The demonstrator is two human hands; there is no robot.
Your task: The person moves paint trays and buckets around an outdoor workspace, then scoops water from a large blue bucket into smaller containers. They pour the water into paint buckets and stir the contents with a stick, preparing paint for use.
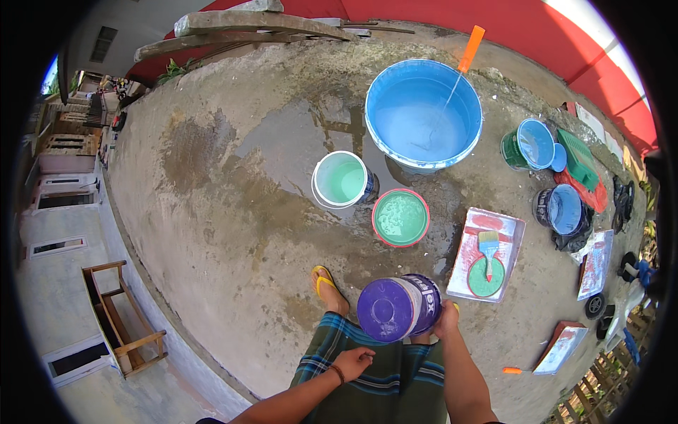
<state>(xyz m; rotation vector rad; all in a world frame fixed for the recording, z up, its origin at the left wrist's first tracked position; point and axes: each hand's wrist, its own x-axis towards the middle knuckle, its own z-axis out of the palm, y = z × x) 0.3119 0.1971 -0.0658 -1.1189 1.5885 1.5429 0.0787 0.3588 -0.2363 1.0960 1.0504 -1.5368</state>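
Observation:
My right hand [446,319] grips a purple paint bucket [385,309] by its right end. The bucket is tipped on its side above my lap, its round purple end facing left and up. My left hand [353,362] hovers over the dark striped cloth on my lap, fingers loosely curled and nothing visible in them. Beyond the purple bucket stand a white bucket [346,180] with pale green liquid and a red-rimmed round container [400,218] of green liquid. A paint tray [455,272] to the right carries a paintbrush [488,247] and a green round lid [496,281].
A large blue tub [388,152] of water stands ahead, an orange-handled tool [472,48] leaning in it. Smaller buckets [563,210], a green tray [578,159] and painted boards [560,351] lie right. A wooden bench [116,318] is at left; wet concrete [268,141] surrounds the tub.

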